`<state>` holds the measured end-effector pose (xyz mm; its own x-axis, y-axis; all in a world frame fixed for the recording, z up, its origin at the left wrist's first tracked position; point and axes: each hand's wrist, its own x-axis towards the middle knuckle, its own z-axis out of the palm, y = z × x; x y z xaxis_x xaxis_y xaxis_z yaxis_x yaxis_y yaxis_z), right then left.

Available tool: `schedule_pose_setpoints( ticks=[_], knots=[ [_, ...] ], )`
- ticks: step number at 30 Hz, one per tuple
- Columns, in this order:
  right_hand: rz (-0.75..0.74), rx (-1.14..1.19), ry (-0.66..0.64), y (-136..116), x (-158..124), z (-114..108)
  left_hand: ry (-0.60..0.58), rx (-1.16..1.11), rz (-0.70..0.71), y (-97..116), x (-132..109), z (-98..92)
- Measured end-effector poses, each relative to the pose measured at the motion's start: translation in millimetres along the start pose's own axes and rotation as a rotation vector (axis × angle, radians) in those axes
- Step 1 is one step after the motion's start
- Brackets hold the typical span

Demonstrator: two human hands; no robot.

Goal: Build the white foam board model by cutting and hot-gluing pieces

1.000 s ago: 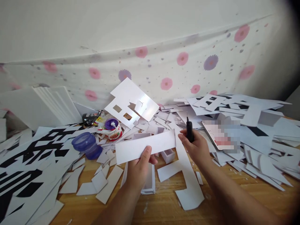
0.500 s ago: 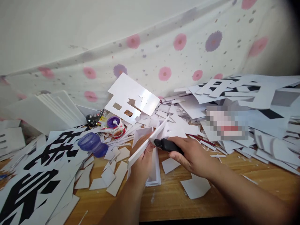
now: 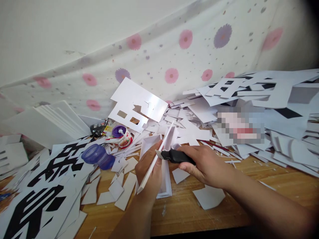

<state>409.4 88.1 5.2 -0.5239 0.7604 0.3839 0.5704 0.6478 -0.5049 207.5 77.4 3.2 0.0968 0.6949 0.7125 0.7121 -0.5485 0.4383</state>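
My left hand (image 3: 149,169) is closed around a white foam board piece (image 3: 163,147), held on edge and slanting up and away from me. In my right hand (image 3: 206,162) is a black utility knife (image 3: 178,156), its blade pointing left and lying at the upper edge of the board piece. Under my left hand a white box-shaped foam board form (image 3: 166,182) stands on the wooden table (image 3: 184,215), partly hidden by the hand and the piece. Flat white offcuts (image 3: 209,197) lie near my right forearm.
Left of my hands lie a purple translucent cup (image 3: 98,156), loose scraps (image 3: 127,191) and sheets with black characters (image 3: 45,196). Behind are a food tub (image 3: 123,137) and a cut-out white sheet (image 3: 139,103). White offcuts (image 3: 196,109) are heaped at the back right.
The board piece has turned more edge-on in my left hand. The knife blade has shifted a little left and now shows across the board's edge. The camera view has tilted slightly.
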Motion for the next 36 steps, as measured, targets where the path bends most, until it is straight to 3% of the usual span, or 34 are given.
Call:
schedule_pose_setpoints(
  ticks=[7, 14, 19, 25, 31, 36],
  knots=[
    [0.078, 0.013, -0.013, 4.4, 2.1, -6.1, 0.089, -0.011, 0.06, 2.7, -3.8, -2.0],
    [-0.055, 0.031, 0.014, 0.8, -2.1, -2.7, 0.043, -0.012, 0.067, 2.7, -3.1, -3.9],
    [0.06, 0.012, 0.004, 5.4, 1.1, -5.9, 0.126, 0.0, 0.136, 5.0, -2.6, -2.7],
    [-0.032, 0.048, -0.001, 2.3, 0.0, -6.6, 0.089, 0.002, 0.068, 5.8, -3.8, -3.3],
    [0.1, -0.031, 0.017, 9.6, 1.7, -8.4, 0.154, 0.024, 0.17, 3.6, -4.0, -1.3],
    [-0.021, 0.028, -0.004, 1.8, -0.8, -6.5, 0.102, 0.019, 0.114, 4.6, -4.2, -3.4]
  ],
)
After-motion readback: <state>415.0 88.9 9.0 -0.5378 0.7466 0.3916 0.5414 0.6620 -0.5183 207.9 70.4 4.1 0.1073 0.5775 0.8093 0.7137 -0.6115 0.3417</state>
